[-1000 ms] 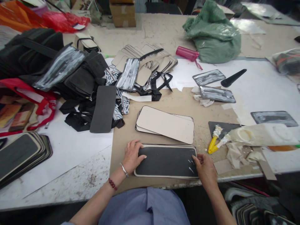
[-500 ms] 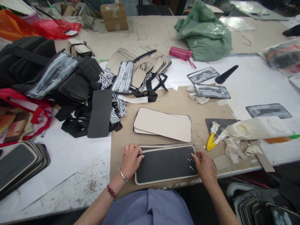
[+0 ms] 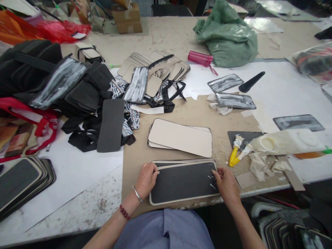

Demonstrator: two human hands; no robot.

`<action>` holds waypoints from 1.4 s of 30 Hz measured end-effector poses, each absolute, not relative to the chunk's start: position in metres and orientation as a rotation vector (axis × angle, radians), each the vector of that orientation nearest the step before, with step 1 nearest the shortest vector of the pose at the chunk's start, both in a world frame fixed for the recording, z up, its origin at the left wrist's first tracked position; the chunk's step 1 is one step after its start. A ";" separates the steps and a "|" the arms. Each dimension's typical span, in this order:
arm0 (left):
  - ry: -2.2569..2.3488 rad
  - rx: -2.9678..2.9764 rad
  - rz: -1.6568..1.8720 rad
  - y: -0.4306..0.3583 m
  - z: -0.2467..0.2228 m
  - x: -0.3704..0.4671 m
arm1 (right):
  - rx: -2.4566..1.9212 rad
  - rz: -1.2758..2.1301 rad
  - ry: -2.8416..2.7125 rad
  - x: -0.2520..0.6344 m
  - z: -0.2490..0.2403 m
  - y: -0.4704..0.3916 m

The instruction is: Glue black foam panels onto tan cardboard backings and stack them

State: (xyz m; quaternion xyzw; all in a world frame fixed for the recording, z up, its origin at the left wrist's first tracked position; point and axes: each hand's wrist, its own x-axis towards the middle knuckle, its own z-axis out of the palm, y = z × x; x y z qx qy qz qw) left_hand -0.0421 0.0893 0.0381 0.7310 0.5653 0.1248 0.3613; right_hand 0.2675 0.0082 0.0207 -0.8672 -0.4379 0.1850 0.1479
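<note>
A black panel with a pale border point(image 3: 184, 181) lies on similar panels at the table's front edge. My left hand point(image 3: 147, 180) grips its left end, thumb on top and fingers curled at the edge. At its right end my right hand point(image 3: 226, 183) pinches the corner between thumb and fingers. A few white marks show on the black surface near my right thumb. Just behind, beige rounded panels point(image 3: 181, 137) are stacked slightly askew. To their left a plain dark panel point(image 3: 111, 125) rests on black straps.
Yellow-handled brushes point(image 3: 234, 155) with white paste lie beside a whitish bottle point(image 3: 287, 141) at right. Glue-streaked panels point(image 3: 236, 101) are further back, near a pink bottle point(image 3: 199, 58) and green bag point(image 3: 227, 38). Dark panels point(image 3: 22, 183) are piled at left.
My left hand has shifted slightly, its fingers drawn in more at the panel's edge. My right hand and the panel look nearly unmoved. Something brown has appeared by the far cardboard box.
</note>
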 end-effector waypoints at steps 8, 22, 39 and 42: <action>1.501 1.800 0.277 0.094 0.041 -0.038 | -2.500 0.550 -1.302 0.273 0.013 0.007; 1.579 1.675 0.497 0.088 0.043 -0.042 | -2.517 0.547 -1.275 0.268 0.022 0.010; 1.720 1.425 0.467 0.037 0.045 -0.064 | -2.490 0.579 -1.293 0.270 0.022 0.011; 1.730 1.398 0.492 0.038 0.050 -0.063 | -2.505 0.563 -1.295 0.269 0.023 0.011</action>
